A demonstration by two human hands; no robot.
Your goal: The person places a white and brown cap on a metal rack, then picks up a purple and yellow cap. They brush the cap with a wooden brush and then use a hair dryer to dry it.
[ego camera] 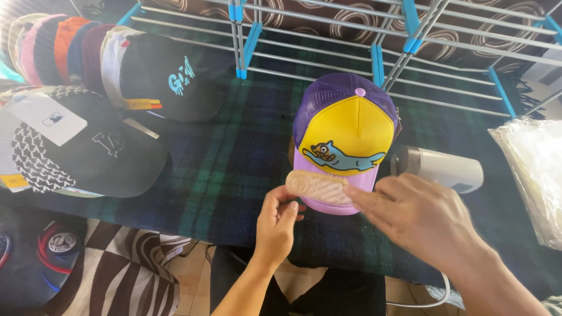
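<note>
Head view cuts off the clear plastic bag (530,175) at right; the white handheld device (438,168) is partly hidden behind the right hand (418,219). A stack of caps (64,50), two black caps (93,152) and a drying rack (374,41) surround the purple-and-yellow cap (345,137), which sits on the plaid blanket (234,158). Left hand (276,225) pinches the edge of a pale oval patch (318,186) lying on the brim. Right hand is loosely open, fingertips touching the patch.
</note>
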